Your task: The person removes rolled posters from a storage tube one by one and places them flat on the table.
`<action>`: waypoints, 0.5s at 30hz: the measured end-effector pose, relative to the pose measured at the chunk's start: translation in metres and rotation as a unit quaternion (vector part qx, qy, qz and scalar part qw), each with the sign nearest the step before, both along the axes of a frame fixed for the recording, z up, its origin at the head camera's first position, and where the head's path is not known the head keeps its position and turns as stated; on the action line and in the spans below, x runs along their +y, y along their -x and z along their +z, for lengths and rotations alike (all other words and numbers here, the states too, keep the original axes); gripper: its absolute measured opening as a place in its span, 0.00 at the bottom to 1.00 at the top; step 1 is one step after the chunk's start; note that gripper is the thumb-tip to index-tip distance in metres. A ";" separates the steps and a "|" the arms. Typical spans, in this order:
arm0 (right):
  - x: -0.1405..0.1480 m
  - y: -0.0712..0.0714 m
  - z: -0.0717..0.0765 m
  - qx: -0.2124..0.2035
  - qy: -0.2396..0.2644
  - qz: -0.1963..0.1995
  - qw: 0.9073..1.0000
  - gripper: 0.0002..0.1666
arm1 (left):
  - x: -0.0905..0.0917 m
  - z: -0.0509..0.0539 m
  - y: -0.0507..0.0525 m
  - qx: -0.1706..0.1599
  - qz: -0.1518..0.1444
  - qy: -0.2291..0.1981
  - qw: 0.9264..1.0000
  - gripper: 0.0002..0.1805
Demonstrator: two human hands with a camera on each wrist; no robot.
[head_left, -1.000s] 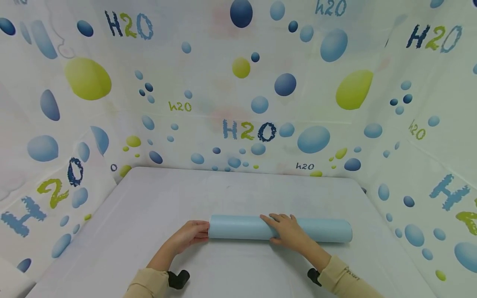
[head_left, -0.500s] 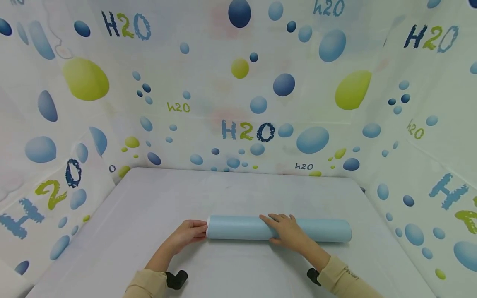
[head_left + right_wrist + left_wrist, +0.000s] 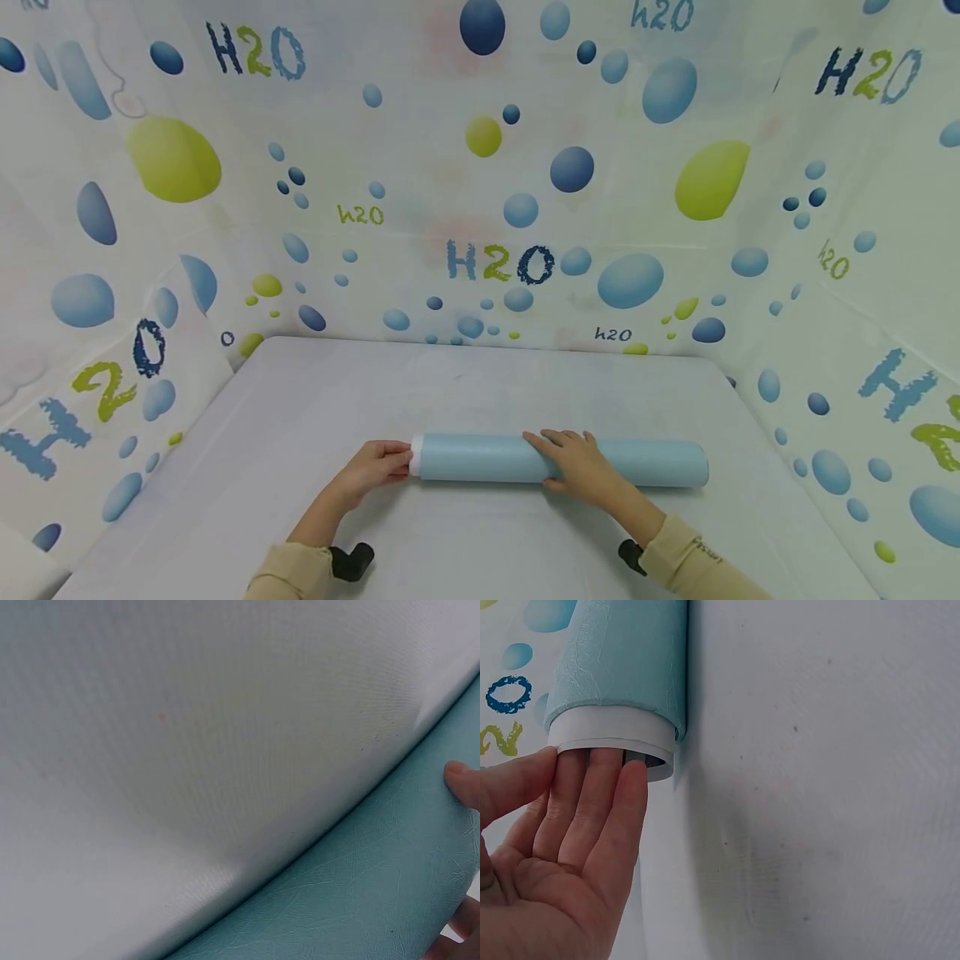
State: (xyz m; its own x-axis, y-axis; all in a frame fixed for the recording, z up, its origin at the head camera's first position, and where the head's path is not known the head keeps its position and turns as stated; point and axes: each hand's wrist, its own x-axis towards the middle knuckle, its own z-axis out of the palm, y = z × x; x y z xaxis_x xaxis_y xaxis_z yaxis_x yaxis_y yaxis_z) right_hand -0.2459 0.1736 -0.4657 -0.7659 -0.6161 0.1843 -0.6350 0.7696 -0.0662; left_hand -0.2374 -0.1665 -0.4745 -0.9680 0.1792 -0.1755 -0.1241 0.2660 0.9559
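A light blue tube [image 3: 472, 458] with a leathery, creased surface lies crosswise on the white table [image 3: 450, 542]. From its left end a short band of white rolled sheet [image 3: 615, 726] sticks out, its rim slightly overlapped. My left hand [image 3: 367, 475] pinches that rim, thumb outside and fingertips reaching into the hollow end. Across the tube's middle rests my right hand [image 3: 581, 471], its fingers over the far side and the thumb on the near side. In the right wrist view the blue tube [image 3: 352, 900] runs diagonally, with the thumb [image 3: 465, 787] and fingertips at the right edge.
A white curtain [image 3: 420, 150] printed with blue and green drops and H2O lettering hangs behind and beside the table. Black wrist-worn pieces [image 3: 352, 562] show at both beige cuffs [image 3: 292, 571].
My left hand has moved a little to the left, drawing the white rolled sheet out of the tube's end. The right hand and the blue tube stay almost where they were.
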 end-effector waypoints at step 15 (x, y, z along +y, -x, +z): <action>0.001 0.000 0.000 0.004 0.001 0.003 1.000 0.44 | -0.011 0.004 0.000 0.007 0.039 0.036 0.999 0.18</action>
State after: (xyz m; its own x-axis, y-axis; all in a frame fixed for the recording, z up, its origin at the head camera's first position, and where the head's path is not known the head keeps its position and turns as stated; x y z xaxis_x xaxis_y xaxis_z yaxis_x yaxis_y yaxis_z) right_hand -0.2461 0.1750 -0.4658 -0.7611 -0.6195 0.1922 -0.6395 0.7662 -0.0625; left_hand -0.2371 -0.1775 -0.4701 -0.9811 0.0908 -0.1708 -0.1332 0.3236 0.9368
